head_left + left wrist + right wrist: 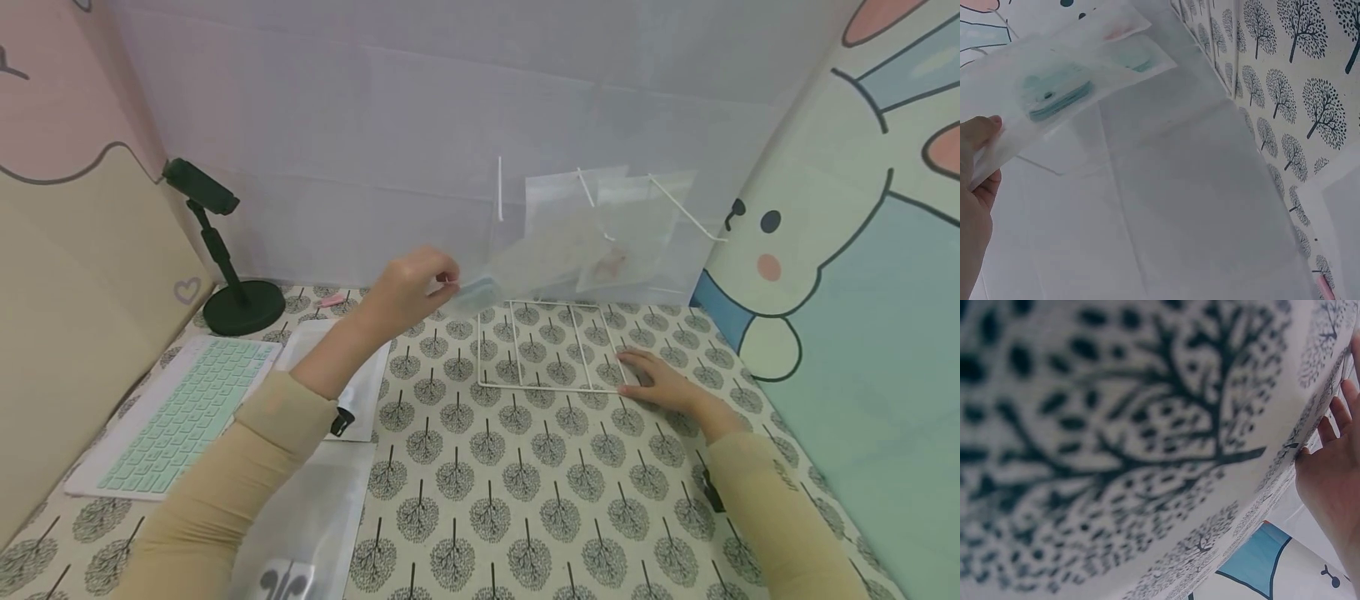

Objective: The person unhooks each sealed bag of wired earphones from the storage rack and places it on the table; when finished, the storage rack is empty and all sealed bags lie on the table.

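My left hand [411, 287] pinches one end of a frosted, see-through pouch [1007, 84] between thumb and fingers. Folded blue-green contents [1063, 100] show through it in the left wrist view. The pouch stretches rightward from my fingers, toward the upright prongs of a white wire rack [551, 388]. Two more frosted pouches hang at those prongs, a white one [551, 190] and one with a reddish patch [645, 237]. At the rack base's right front corner, my right hand [660, 385] rests with fingers loosely extended, its fingertips right at the wire.
On the left stand a black desk stand [243, 308] and a mint-green keyboard [191, 408]. White packets [367, 400] lie beside them, with a pink item [331, 300] behind. A tree-print cloth [487, 517] covers the table; printed panels [885, 350] enclose it.
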A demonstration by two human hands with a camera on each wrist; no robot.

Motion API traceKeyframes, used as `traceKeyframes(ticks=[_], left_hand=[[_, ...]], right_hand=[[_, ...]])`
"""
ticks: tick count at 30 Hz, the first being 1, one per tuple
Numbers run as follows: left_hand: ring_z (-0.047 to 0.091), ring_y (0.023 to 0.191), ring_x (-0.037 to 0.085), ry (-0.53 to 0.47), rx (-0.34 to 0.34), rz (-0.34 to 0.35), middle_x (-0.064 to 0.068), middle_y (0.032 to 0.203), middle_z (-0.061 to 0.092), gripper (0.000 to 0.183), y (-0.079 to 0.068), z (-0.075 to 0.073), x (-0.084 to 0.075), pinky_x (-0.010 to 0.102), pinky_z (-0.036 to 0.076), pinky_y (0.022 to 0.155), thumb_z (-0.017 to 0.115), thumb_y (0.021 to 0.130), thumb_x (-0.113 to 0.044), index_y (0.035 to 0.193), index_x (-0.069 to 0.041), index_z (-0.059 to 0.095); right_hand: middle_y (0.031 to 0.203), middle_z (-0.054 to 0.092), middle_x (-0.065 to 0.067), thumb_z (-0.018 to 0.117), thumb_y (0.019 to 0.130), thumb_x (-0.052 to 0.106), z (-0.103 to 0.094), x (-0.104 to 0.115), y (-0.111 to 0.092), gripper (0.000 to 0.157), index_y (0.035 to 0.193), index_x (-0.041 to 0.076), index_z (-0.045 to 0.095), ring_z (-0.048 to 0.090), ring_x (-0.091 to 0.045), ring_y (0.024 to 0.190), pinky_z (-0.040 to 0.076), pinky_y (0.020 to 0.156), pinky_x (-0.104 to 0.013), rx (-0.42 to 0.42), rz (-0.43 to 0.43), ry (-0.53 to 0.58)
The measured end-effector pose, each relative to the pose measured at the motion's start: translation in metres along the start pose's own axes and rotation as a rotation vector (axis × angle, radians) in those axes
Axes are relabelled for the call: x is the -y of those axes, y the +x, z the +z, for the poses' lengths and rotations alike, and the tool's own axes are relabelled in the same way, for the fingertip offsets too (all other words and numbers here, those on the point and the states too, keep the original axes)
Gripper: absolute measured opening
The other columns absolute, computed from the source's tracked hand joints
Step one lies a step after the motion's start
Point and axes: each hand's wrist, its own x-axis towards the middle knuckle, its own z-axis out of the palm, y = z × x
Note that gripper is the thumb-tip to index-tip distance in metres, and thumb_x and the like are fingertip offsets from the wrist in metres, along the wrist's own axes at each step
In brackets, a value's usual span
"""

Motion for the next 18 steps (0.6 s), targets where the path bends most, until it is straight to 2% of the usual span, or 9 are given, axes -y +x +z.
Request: traceKeyframes(ticks=[4, 10, 13, 18], left_hand=[[0.063, 0.082, 0.020, -0.020, -0.131, 0.054, 0.011, 0.084, 0.068, 0.013, -0.0033, 0.0027, 0.0038, 0.022, 0.054, 0.076, 0.071, 0.075, 0.007, 0.085, 0.002, 0.065], [0.065, 0.075, 0.019, -0.010, -0.295, 0.038, 0.011, 0.080, 0.069, 0.013, -0.0059, 0.0043, 0.0045, 0.019, 0.054, 0.073, 0.076, 0.073, 0.005, 0.081, 0.001, 0.066], [0.065, 0.072, 0.019, -0.031, -0.337, 0.039, 0.012, 0.077, 0.069, 0.013, -0.0065, 0.0041, 0.0031, 0.020, 0.054, 0.069, 0.077, 0.071, 0.004, 0.079, 0.001, 0.067], [0.064, 0.068, 0.018, -0.072, -0.354, 0.054, 0.013, 0.076, 0.069, 0.011, -0.0062, 0.0025, 0.0013, 0.017, 0.054, 0.066, 0.076, 0.072, 0.006, 0.078, 0.002, 0.068]], right_hand=[[0.150, 0.022, -0.026, 0.066, 0.087, 0.038, 0.0006, -0.0006, -0.0002, 0.073, 0.143, 0.004, 0.036, 0.019, -0.049, 0.136, 0.018, 0.108, -0.067, -0.005, 0.005, -0.005], [0.149, 0.022, -0.027, 0.066, 0.088, 0.036, 0.0004, -0.0006, -0.0011, 0.071, 0.143, 0.002, 0.037, 0.020, -0.050, 0.135, 0.019, 0.107, -0.068, -0.010, -0.014, -0.011], [0.149, 0.023, -0.028, 0.066, 0.087, 0.036, 0.0003, 0.0000, -0.0011, 0.071, 0.142, 0.001, 0.037, 0.020, -0.051, 0.135, 0.019, 0.107, -0.068, -0.008, -0.019, -0.015], [0.149, 0.022, -0.028, 0.066, 0.087, 0.037, 0.0006, 0.0009, -0.0007, 0.071, 0.142, 0.002, 0.037, 0.020, -0.051, 0.135, 0.019, 0.107, -0.068, -0.007, -0.011, -0.022]])
